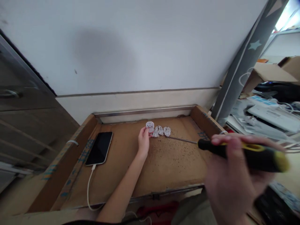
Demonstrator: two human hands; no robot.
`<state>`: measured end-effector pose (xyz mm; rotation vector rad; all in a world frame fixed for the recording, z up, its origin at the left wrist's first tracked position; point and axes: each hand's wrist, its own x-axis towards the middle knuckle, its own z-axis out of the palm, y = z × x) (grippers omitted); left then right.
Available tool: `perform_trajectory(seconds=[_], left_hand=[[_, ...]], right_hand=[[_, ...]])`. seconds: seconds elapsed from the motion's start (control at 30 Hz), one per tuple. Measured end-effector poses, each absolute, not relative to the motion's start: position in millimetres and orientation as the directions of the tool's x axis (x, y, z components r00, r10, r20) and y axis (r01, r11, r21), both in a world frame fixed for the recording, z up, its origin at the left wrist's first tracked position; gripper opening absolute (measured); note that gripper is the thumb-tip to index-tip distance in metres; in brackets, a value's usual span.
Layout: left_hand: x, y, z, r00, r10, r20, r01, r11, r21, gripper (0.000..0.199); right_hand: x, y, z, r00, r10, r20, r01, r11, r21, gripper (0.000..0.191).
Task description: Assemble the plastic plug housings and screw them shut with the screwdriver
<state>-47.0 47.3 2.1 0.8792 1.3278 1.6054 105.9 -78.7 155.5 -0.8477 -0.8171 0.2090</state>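
Observation:
Near the back middle of a cardboard tray (131,156), my left hand (143,139) pinches a white round plug piece (150,125). Just right of it lie several similar white pieces, among them one with pins (167,131) at the right end. My right hand (236,175), blurred and close to the camera, is wrapped round the black and yellow handle of a screwdriver (253,153). Its long thin shaft points left, and the tip appears beside the rightmost white piece; whether it touches is unclear.
A phone (99,148) with a white cable (88,187) lies at the tray's left. Raised cardboard walls edge the tray's sides. A white wall (140,62) stands behind, with a grey post (243,62) at right. Beyond the post are a cardboard box (269,72) and piled items.

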Motion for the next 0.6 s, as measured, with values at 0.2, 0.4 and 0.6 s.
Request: perform_trajectory(seconds=[0.2,0.4,0.6], left_hand=[[-45,47,4,-0.395,0.919,0.000,-0.144,-0.062,0.988,0.025],[-46,44,4,-0.430,0.900,0.064,-0.068,-0.103,0.992,0.028],[-45,33,10,-0.401,0.874,0.274,0.202,-0.207,0.957,0.041]], right_hand=[[86,-75,148,0.704,0.428,0.567,0.076,0.749,-0.659,0.023],[75,-73,143,0.675,0.478,0.562,0.049,0.731,-0.681,0.023],[72,-75,134,0.640,0.576,0.508,-0.017,0.672,-0.740,0.025]])
